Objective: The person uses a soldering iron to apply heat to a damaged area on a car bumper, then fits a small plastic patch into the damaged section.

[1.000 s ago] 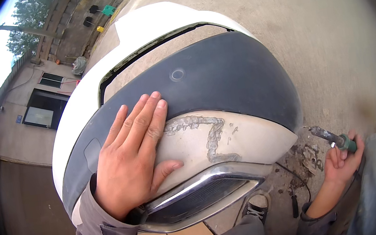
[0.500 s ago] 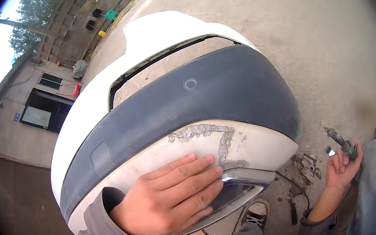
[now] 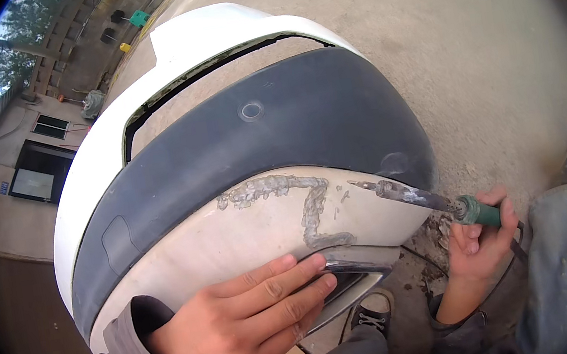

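Car bumper is right in front of me, sitting between my two hands and stretching away beyond my left fingertips. Its outer shell is white, with a wide dark grey band curving across the middle. Nearer to me is the beige lower section, then the chrome trim around a dark opening along the near edge.

My left hand is laid over that near edge, fingers straight and close together, tips resting at the chrome trim. They're not curled around anything that I can see. Thumb's hidden, so can't tell you what it's up to.

My right hand is off to the right of the bumper, fingers wrapped around the green handle of a soldering iron. The iron points left, its barrel reaching over the beige section's right end.

Lumpy grey seam zigzags over the beige section, just past my left fingertips. Iron's pointed tip is near it, on the right side; can't tell if it's touching the plastic.
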Motion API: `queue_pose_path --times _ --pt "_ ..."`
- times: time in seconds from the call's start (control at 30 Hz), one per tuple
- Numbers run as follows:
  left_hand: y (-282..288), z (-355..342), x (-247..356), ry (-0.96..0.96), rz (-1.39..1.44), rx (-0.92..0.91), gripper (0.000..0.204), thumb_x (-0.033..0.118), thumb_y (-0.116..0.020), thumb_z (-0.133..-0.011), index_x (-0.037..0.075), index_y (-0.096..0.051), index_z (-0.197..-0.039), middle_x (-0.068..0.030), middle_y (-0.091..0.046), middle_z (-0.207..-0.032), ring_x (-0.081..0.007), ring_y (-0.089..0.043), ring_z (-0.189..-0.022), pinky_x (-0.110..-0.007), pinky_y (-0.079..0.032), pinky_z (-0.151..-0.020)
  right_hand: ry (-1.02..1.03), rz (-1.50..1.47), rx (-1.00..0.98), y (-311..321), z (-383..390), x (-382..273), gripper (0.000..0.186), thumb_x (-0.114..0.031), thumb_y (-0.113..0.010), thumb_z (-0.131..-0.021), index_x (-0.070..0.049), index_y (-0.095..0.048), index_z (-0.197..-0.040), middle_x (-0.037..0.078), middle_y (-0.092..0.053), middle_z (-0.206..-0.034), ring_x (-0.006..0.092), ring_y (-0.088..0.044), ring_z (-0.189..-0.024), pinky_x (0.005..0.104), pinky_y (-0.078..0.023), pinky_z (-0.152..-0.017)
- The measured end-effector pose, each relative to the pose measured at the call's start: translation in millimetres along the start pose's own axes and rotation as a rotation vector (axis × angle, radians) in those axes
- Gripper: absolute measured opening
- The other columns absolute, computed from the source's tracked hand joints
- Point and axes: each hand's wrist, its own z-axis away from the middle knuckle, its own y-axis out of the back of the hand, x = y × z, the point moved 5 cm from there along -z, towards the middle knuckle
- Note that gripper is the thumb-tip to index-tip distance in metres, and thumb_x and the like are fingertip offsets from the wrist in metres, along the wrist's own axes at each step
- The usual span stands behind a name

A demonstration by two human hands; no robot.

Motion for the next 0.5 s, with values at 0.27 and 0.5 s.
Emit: queue_pose_path --times 0.27,0.5 --pt "0.0 -0.4 6.5 -0.047 0.058 0.035 0.004 -0.001 -0.063 -0.069 0.002 -0.066 -0.07 -0.009 -0.067 -0.078 -0.0231 -0.067 -0.088 -0.032 -0.056 -0.077 -0.107 0.08 -0.104 -5.9 3.6 30.9 0.032 -0.035 -0.044 -0.092 -0.005 -0.046 -0.081 0.003 -0.043 -0.055 0.0068 -0.033 -0.034 0.0197 -0.026 -0.031" --pt "-1.0 -2.7 5.4 -0.048 0.076 0.009 0.005 0.0 -0.062 -0.068 0.003 -0.066 -0.07 -0.0084 -0.067 -0.078 -0.023 -0.067 -0.087 -0.031 -0.056 -0.077 -0.132 0.095 -0.062 -0.9 0.1 30.6 0.031 -0.034 -0.044 -0.092 -0.005 -0.045 -0.079 0.003 -0.042 -0.054 0.006 -0.03 -0.033 0.0198 -0.024 -0.031"
